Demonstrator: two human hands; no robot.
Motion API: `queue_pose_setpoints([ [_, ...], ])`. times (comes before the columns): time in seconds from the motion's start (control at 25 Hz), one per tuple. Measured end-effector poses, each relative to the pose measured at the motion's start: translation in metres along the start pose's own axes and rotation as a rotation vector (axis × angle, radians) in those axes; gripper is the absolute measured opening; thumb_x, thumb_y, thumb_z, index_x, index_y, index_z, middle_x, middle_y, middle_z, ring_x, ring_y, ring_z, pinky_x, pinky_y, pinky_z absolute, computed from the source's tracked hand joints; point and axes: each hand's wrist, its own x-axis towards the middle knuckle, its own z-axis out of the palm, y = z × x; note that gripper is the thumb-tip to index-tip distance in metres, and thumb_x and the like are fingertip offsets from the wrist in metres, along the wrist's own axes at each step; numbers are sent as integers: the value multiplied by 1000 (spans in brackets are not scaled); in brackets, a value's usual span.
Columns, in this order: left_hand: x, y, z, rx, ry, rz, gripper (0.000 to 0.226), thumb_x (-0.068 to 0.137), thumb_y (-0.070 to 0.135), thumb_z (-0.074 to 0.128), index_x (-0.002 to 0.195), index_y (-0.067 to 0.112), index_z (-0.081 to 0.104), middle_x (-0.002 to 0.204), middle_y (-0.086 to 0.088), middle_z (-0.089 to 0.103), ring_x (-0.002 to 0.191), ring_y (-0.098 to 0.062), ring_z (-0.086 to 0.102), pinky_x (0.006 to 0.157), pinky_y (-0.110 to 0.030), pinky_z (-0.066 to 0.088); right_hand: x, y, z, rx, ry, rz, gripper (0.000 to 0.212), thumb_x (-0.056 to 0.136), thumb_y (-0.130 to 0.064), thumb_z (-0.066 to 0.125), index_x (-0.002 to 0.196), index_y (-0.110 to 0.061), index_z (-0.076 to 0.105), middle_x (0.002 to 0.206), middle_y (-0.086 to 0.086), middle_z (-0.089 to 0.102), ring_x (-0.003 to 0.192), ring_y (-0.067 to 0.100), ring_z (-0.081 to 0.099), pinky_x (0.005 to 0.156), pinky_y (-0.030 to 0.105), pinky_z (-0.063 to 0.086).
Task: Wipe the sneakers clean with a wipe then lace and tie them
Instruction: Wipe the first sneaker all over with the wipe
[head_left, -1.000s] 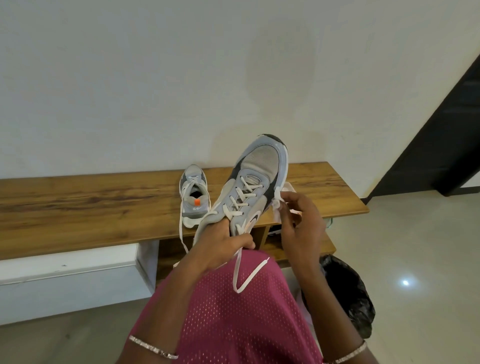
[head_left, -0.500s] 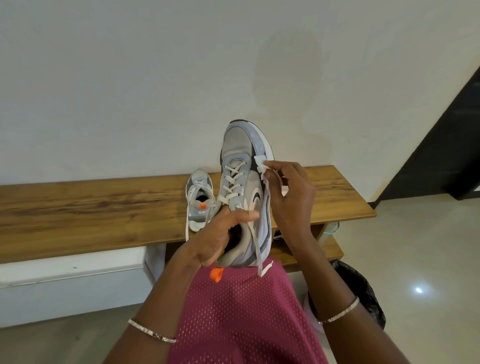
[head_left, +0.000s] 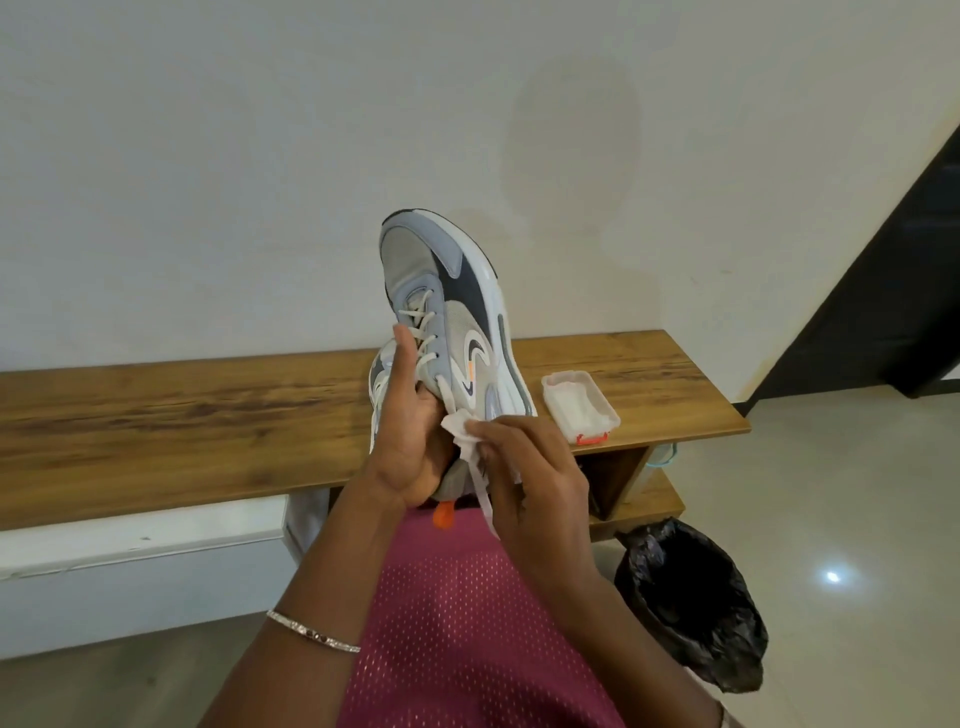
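A grey, blue and white sneaker (head_left: 457, 322) stands toe-up in front of me, its outer side turned to the right. My left hand (head_left: 408, 431) grips it at the tongue and heel, thumb up along the laces. My right hand (head_left: 524, 467) pinches a white wipe (head_left: 462, 431) against the sneaker's heel side. A loose white lace (head_left: 480, 488) hangs down past my right palm. The second sneaker (head_left: 378, 376) rests on the wooden bench (head_left: 182, 415), mostly hidden behind my left hand.
An open white wipe box (head_left: 579, 408) with an orange clasp sits on the bench's right end. A bin lined with a black bag (head_left: 691, 608) stands on the floor at the right. A lower shelf (head_left: 639, 499) lies under the bench. My lap is covered in pink mesh fabric.
The sneaker has been turned so its side faces right and raised. My right hand with the wipe slid from near the toe down to the heel. The wipe box came into view.
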Motion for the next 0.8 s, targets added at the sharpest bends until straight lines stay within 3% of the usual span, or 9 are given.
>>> queue_pose_setpoints([
  [0.2,-2,-1,1,-100,-98,27,75,89,67,44,133,9,61,136,-26,41,127,-40,37,121,-57,18,49,6,-9,-11,-11,29,18,93,-9,65,109,-8,72,106,4,69,96,15,64,77,33,55],
  [0.28,-2,-2,-1,-116,-81,52,77,91,66,43,141,8,52,140,-29,43,130,-43,40,120,-59,20,49,6,-11,-10,-35,50,19,93,-11,65,110,-11,73,106,2,69,96,13,64,77,33,56],
  [0.44,2,-2,-7,-160,30,138,77,91,71,36,144,17,50,144,-17,50,138,-39,43,114,-58,33,9,-7,-8,31,-115,51,22,93,-12,67,114,-13,71,106,-2,64,96,9,61,74,27,54],
  [0.68,2,-4,-8,-155,95,119,81,87,77,36,144,20,49,145,-17,52,132,-37,52,110,-56,41,12,-8,-3,33,-68,31,22,95,-18,62,113,-10,72,104,2,65,94,12,62,73,29,55],
  [0.8,3,-6,-10,-149,91,156,89,84,77,43,148,17,43,148,-21,47,136,-40,46,113,-61,34,29,0,1,-28,-12,65,21,94,-20,62,111,-10,72,104,4,66,96,14,60,73,30,55],
])
